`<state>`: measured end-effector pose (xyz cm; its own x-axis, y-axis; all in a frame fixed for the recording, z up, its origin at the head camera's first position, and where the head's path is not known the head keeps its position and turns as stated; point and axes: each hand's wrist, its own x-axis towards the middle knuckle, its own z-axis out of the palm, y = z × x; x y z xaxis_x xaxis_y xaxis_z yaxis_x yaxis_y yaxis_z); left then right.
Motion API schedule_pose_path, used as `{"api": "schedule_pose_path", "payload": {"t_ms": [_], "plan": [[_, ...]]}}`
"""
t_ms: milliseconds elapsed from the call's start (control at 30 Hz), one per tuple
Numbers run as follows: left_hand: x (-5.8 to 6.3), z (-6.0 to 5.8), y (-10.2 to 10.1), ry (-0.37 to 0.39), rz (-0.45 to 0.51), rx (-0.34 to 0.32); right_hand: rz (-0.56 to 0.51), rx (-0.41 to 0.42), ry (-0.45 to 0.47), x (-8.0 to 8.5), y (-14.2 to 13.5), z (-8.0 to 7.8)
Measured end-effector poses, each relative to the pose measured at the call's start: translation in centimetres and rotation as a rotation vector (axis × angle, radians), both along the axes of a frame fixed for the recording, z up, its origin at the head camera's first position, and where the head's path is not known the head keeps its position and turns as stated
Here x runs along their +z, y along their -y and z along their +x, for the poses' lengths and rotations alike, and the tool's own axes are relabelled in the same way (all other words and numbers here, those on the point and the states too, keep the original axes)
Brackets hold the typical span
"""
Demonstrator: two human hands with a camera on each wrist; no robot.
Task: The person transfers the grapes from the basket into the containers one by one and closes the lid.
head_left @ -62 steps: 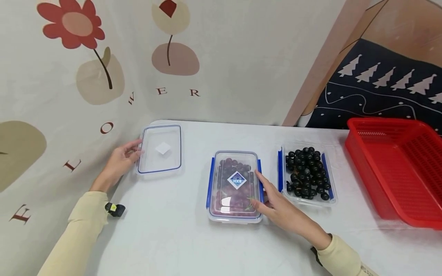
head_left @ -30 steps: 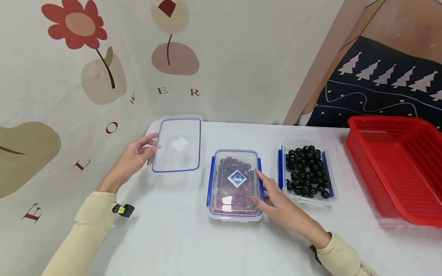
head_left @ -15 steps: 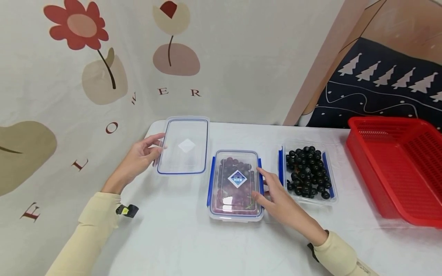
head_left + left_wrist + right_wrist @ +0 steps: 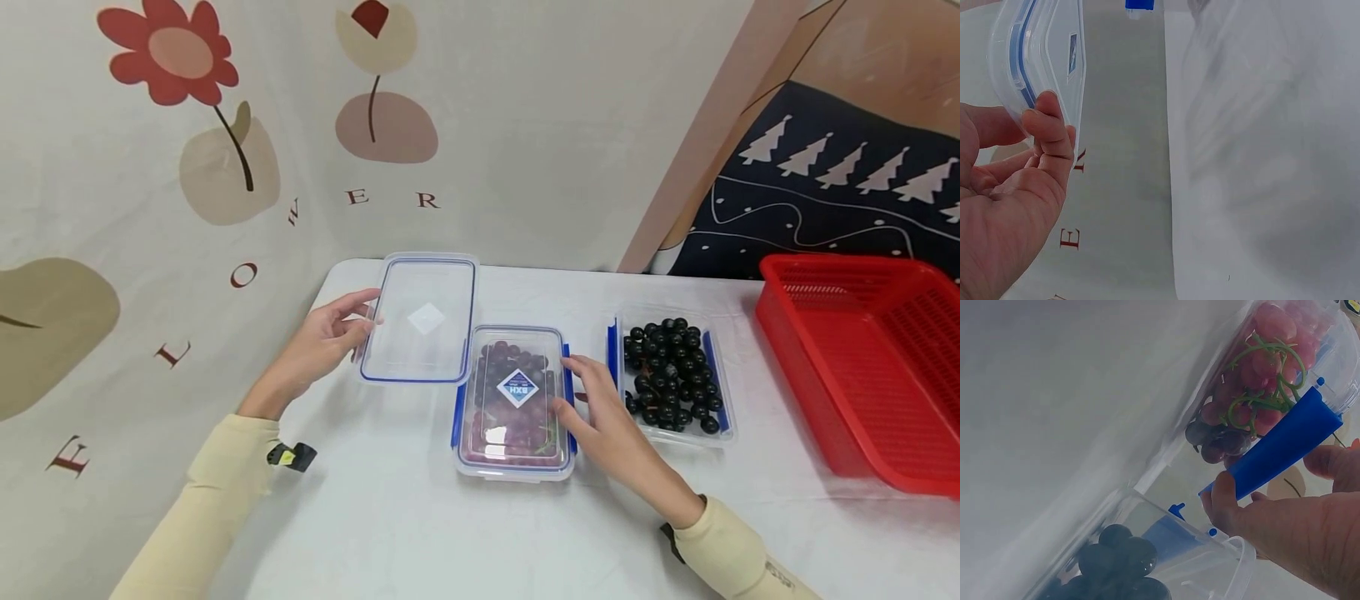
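My left hand (image 4: 318,350) pinches the left edge of a clear plastic lid (image 4: 450,283) with a blue seal and a diamond sticker. The lid is raised, and its lower right corner overlaps the closed food container (image 4: 491,471) in the head view. Red grapes (image 4: 1266,372) with green stems show through that container's wall. My right hand (image 4: 607,421) holds its right side, thumb by the lid's edge and fingers at the blue side latch (image 4: 1285,447). Beside it on the right stands a lidless container (image 4: 637,432) of black grapes (image 4: 667,367), its side latches hanging down.
A red plastic basket (image 4: 813,392) stands at the right end of the white-covered table (image 4: 375,517). A printed cloth wall (image 4: 540,150) rises behind the table and along its left side.
My left hand has lifted the lid from the far left and carried it rightward to the closed container. My right hand stays at that container, its fingers shifted slightly.
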<state>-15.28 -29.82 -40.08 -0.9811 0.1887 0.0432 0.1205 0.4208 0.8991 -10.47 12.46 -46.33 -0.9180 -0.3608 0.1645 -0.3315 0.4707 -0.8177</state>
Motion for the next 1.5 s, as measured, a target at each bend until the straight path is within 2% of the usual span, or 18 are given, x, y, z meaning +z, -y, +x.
{"api": "schedule_pose_path", "payload": {"t_ms": [333, 600, 833, 1200, 1500], "plan": [[0.0, -0.1, -1.4, 0.001, 0.018, -0.039, 0.015, -0.044, -0.066, 0.3, 0.3, -0.1], [-0.3, -0.1, -2.6, -0.003, 0.018, -0.063, 0.026, -0.071, -0.063, 0.7, 0.5, -0.3], [-0.7, -0.2, -3.8, -0.002, 0.053, -0.076, 0.014, -0.082, -0.107, 0.9, 0.5, -0.7], [-1.5, 0.0, -5.5, 0.011, 0.076, -0.092, -0.09, -0.004, -0.117, 1.3, 0.9, -1.1], [-1.8, 0.2, -6.7, 0.01, 0.079, -0.112, -0.085, 0.004, -0.104, 1.8, 1.2, -1.6]]}}
